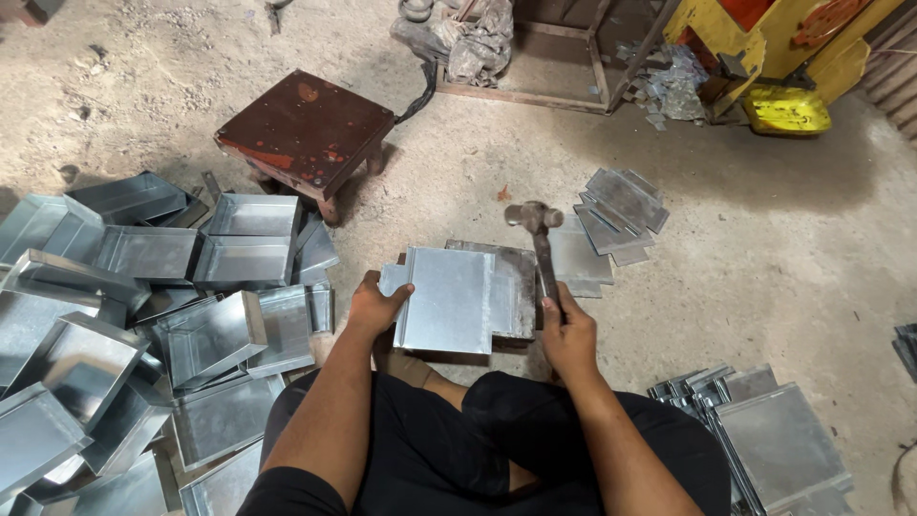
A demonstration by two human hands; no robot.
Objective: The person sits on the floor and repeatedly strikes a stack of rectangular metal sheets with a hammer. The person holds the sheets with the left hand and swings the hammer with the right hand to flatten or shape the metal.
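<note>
Here, a flat metal sheet point(449, 301) is pinned at its left edge by the left hand point(374, 308), while a hammer point(541, 244) is gripped tight just right of it in the right hand point(565, 330), head raised beyond the sheet's far edge.

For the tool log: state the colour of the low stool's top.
Dark reddish-brown, with orange-red patches where it is worn; the low stool shows best in the head view.
</note>
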